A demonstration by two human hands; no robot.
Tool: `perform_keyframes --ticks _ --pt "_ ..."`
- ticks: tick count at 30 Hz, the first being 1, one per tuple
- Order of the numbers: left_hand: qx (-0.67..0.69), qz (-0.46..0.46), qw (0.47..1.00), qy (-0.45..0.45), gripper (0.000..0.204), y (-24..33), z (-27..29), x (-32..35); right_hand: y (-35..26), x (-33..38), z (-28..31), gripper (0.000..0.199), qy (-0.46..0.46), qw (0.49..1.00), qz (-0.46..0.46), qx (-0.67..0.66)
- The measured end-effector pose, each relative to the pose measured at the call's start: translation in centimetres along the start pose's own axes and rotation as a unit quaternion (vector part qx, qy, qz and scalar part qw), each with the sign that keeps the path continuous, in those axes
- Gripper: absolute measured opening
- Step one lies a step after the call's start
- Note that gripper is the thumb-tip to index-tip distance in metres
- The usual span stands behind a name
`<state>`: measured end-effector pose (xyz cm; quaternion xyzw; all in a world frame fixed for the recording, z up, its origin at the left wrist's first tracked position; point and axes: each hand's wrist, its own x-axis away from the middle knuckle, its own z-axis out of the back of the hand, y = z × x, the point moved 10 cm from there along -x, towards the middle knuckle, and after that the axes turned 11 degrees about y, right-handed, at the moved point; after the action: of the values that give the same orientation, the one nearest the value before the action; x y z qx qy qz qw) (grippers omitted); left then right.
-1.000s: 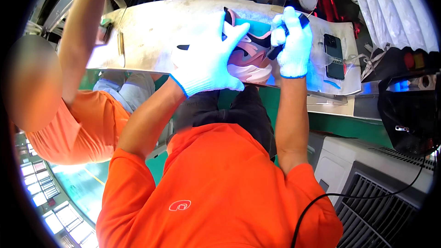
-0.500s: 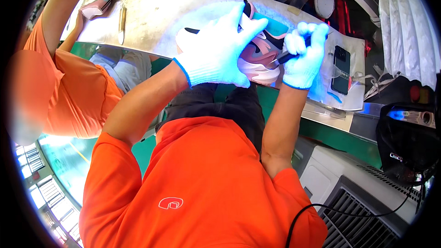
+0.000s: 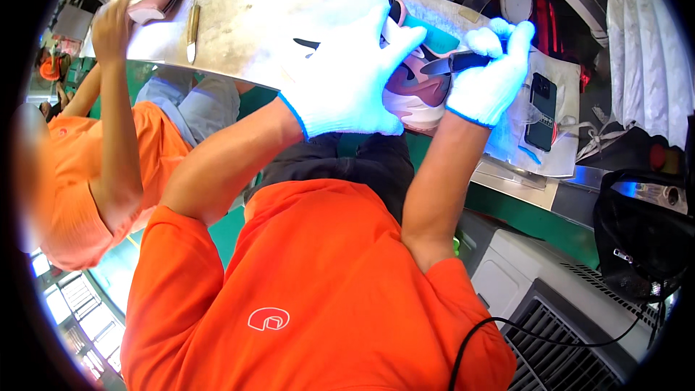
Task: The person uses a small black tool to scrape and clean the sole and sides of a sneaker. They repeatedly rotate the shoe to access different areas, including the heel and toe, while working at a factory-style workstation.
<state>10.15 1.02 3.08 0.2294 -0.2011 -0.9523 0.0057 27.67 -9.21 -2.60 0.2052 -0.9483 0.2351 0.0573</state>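
My left hand (image 3: 353, 72), in a white glove, is closed around a pink, white and teal sneaker (image 3: 414, 85) and covers most of it. Just to its right, my right hand (image 3: 489, 76), also in a white glove, grips a slim dark tool (image 3: 455, 64) whose tip touches the shoe's upper side. Both hands hold the shoe above the near edge of a pale, scuffed worktable (image 3: 239, 22). My orange shirt (image 3: 311, 297) fills the lower part of the view.
A dark phone (image 3: 541, 110) lies on a clear sheet right of my hands. A co-worker in orange at the left raises a hand (image 3: 112, 25) near another shoe (image 3: 156, 3) and a thin tool (image 3: 192, 25). A grey vented machine (image 3: 550, 304) stands at lower right.
My hands, the shoe and the tool have shifted right and slightly up in the view. The co-worker's raised arm has moved further left.
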Motion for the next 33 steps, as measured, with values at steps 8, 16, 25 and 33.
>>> perform_keyframes --ticks 8,16,25,33 --pt "-0.070 0.026 0.997 0.008 0.127 0.3 -0.6 0.7 -0.1 2.9 -0.7 0.032 -0.042 0.964 0.086 0.248" --pt "-0.021 0.007 0.998 0.066 0.113 0.1 -0.3 0.7 -1.5 1.5 0.2 0.033 -0.074 0.962 0.032 0.259" --pt "-0.024 0.016 0.997 0.078 0.114 0.5 0.4 1.2 -8.4 0.6 5.6 0.019 0.035 0.776 0.154 0.611" --pt "-0.020 0.042 0.998 0.045 0.112 0.4 0.3 0.9 -8.4 2.6 3.2 0.072 -0.035 0.412 0.443 0.795"
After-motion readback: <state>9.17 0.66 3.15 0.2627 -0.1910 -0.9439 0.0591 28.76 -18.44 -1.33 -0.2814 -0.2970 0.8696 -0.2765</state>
